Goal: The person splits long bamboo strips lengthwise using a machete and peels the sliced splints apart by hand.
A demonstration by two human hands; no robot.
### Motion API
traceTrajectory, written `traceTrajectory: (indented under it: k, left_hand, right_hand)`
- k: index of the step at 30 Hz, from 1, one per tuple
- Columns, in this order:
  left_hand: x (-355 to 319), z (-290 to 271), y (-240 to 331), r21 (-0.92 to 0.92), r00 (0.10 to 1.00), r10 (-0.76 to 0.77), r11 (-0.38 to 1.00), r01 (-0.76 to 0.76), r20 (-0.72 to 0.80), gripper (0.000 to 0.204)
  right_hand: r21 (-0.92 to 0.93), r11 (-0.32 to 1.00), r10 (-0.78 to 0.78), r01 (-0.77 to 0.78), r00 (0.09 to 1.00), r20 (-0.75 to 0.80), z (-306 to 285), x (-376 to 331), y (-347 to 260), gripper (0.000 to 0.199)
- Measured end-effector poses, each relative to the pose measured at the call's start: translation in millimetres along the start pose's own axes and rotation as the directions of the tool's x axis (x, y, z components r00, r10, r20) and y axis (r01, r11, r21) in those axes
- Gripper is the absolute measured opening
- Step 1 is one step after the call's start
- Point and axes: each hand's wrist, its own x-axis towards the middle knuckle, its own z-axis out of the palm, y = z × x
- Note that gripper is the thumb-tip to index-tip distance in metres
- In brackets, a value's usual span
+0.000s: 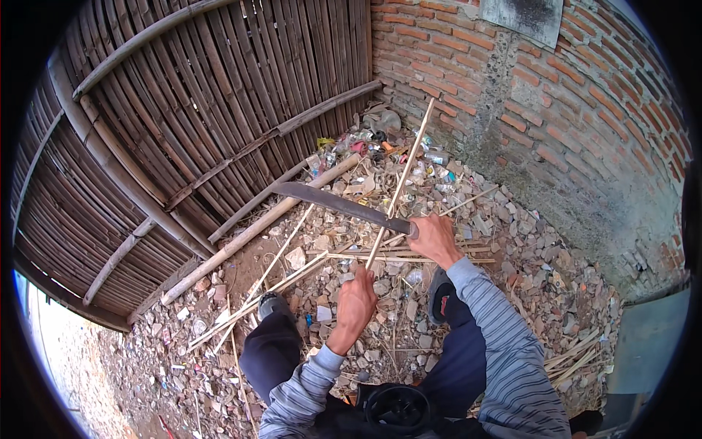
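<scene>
My left hand (355, 301) is closed round the lower end of a long pale bamboo strip (410, 162), which slants up and away toward the brick wall. In my right hand (434, 241) is the handle of a machete (336, 203). Its dark, broad blade points left and lies across the strip, a short way above my left hand. Whether the edge bites into the bamboo I cannot tell. Below the blade, several split bamboo strips (285, 282) lie crossed on the rubble between and beside my feet.
A bamboo slat fence (219, 95) stands at the left, with a thick bamboo pole (263, 228) lying along its foot. A brick wall (541, 117) closes the right side. Litter (380, 146) gathers in the corner, stony rubble (526, 256) covers the ground, and more strips (574, 358) lie at right.
</scene>
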Motion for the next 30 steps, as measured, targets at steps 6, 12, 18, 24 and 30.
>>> traceTrajectory:
  k: [6,12,18,24,30]
  left_hand:
    - [-2,-7,12,0.012,0.998,-0.052,0.999,0.051,0.046,0.016]
    - [-1,6,11,-0.004,0.998,-0.006,1.000,0.007,0.060,0.017]
    - [-2,3,5,0.096,0.994,-0.068,0.994,0.060,0.084,0.019]
    - [-4,-1,8,0.096,0.997,-0.032,0.995,0.026,0.064,0.019]
    - [-10,15,21,0.052,0.997,0.006,0.999,-0.010,0.081,0.020]
  right_hand:
    - [-0.012,0.980,-0.198,0.199,0.979,0.044,15,-23,-14,0.021]
    - [-0.001,1.000,0.011,-0.011,0.999,-0.040,5,8,24,0.015]
    - [0.019,0.999,0.038,-0.038,0.999,-0.018,-1,-2,11,0.019]
    - [-0.010,0.982,-0.186,0.187,0.981,0.062,12,-23,-13,0.019]
    - [-0.065,0.998,-0.001,0.003,1.000,0.024,-8,13,39,0.018]
